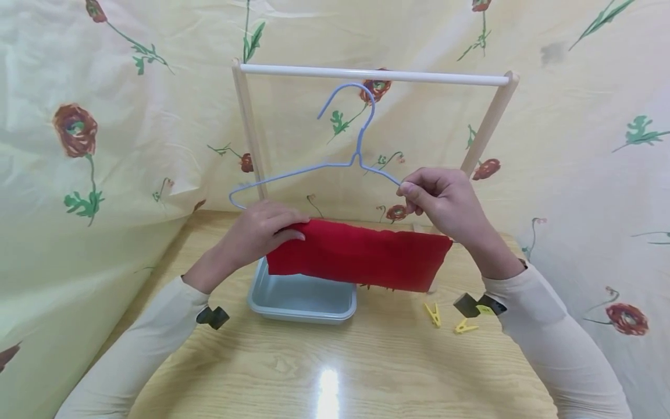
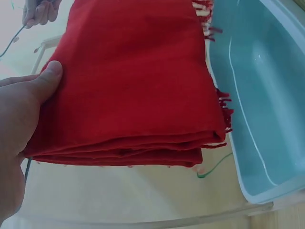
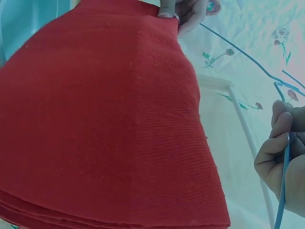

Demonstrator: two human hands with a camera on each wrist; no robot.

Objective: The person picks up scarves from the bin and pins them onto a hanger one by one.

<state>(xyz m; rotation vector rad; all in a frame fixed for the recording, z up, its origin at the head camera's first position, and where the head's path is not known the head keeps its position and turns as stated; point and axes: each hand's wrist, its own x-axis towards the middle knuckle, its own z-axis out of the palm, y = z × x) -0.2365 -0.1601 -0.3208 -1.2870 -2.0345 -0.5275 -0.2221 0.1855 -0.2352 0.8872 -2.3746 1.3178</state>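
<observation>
A folded red scarf (image 1: 361, 256) with fringed ends hangs in several layers, its upper edge gripped by my left hand (image 1: 259, 233), thumb on the front face in the left wrist view. My right hand (image 1: 445, 201) pinches the right arm of a blue hanger (image 1: 300, 171), which is held up with its hook on top. The hanger's left end passes behind my left hand, and its lower bar is hidden by the scarf. Whether my left hand also grips the hanger cannot be told. In the right wrist view, curled fingers (image 3: 276, 148) hold the blue hanger wire.
Behind the hanger stands a rack with a white rail (image 1: 419, 76) and wooden posts. A light blue basin (image 1: 303, 318) sits on the wooden table (image 1: 251, 372) below the scarf. Two yellow clothespins (image 1: 433, 315) lie at the right. Flowered cloth (image 1: 131, 116) hangs around the table.
</observation>
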